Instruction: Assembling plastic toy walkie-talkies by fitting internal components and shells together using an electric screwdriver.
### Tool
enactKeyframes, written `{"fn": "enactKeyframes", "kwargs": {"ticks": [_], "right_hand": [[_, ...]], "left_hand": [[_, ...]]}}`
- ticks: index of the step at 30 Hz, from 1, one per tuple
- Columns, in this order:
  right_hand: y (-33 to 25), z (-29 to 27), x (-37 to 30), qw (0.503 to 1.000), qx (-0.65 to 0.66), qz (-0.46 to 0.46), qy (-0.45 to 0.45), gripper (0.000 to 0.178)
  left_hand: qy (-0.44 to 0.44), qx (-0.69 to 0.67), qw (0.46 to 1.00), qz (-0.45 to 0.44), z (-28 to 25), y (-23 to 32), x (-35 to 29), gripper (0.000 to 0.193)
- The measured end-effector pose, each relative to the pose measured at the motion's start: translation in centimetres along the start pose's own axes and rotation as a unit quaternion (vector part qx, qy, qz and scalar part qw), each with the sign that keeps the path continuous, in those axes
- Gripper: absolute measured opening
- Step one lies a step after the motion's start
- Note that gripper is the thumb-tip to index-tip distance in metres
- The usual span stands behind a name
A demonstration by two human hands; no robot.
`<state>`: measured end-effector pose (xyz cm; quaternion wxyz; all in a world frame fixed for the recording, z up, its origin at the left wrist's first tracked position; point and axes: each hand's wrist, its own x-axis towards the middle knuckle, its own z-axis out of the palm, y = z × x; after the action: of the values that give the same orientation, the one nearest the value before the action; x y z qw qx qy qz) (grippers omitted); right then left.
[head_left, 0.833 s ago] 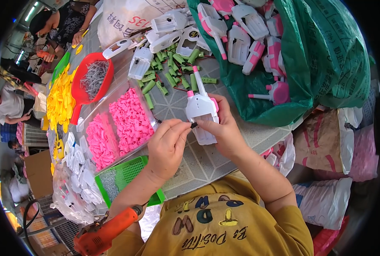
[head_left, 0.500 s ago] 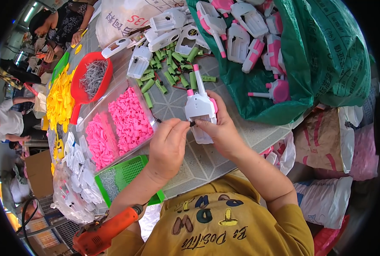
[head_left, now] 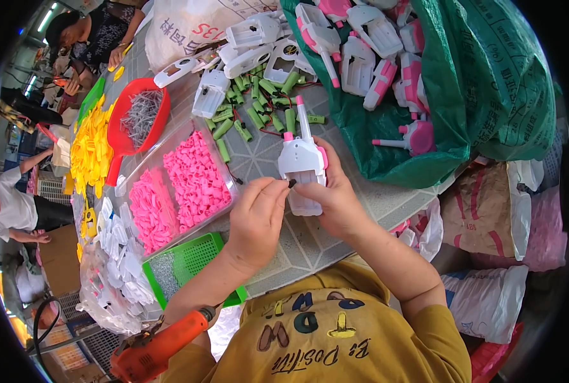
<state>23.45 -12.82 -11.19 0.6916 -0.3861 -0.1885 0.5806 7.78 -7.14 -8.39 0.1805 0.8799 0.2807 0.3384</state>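
Both hands meet above the near part of the table: the right hand (head_left: pixel 335 195) is wrapped around a white toy housing (head_left: pixel 302 167) with a pink-tipped antenna, holding it upright just over the pale patterned tabletop (head_left: pixel 335 236), while the left hand (head_left: pixel 256 220) pinches a small dark part (head_left: pixel 291 184) between thumb and fingertips, pressed to the housing's side. Beyond them the tabletop is crowded. Loose green cylinders (head_left: pixel 259 115) with thin wires lie scattered beside more white housing halves (head_left: pixel 246 51). To the left, a clear tray (head_left: pixel 176 185) holds two heaps of small pink pieces, a red scoop-shaped bin (head_left: pixel 134 124) holds grey metal screws, and a pile of yellow parts (head_left: pixel 90 150) lies past it. A green flat basket (head_left: pixel 189 268) sits at the table's near edge, with a bag of white parts (head_left: pixel 115 268) next to it and an orange power screwdriver (head_left: pixel 160 348) lower down. An open green sack (head_left: pixel 476 102) to the right is heaped with pink-and-white toy housings. Filled sacks stand on the floor at the right, and other people sit along the far left of the workroom.
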Motion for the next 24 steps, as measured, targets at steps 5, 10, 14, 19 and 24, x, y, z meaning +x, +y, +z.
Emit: {"fn": "enactKeyframes", "kwargs": {"ticks": [5,10,14,19,24], "right_hand": [[-0.5,-0.3,0.0,0.998,0.055,0.012,-0.025,0.088],[0.0,-0.3,-0.5,0.996,-0.022,-0.073,-0.041,0.086],[-0.1,-0.2,-0.4,0.975,-0.140,-0.159,-0.070,0.082],[0.6,0.0,0.2,0.939,-0.217,-0.256,-0.069,0.080],[0.2,0.0,-0.3,0.927,-0.273,-0.229,-0.117,0.073]], "left_hand": [[-0.003,-0.013,1.000,0.000,-0.6,0.2,0.2,0.025],[-0.013,-0.016,0.999,0.041,-0.5,0.3,0.1,0.027],[-0.054,-0.069,0.995,-0.038,-0.9,0.7,0.4,0.026],[0.050,-0.233,0.958,-0.159,-1.4,0.5,0.6,0.027],[-0.009,-0.250,0.963,-0.097,-3.6,-0.7,2.1,0.024]]}}
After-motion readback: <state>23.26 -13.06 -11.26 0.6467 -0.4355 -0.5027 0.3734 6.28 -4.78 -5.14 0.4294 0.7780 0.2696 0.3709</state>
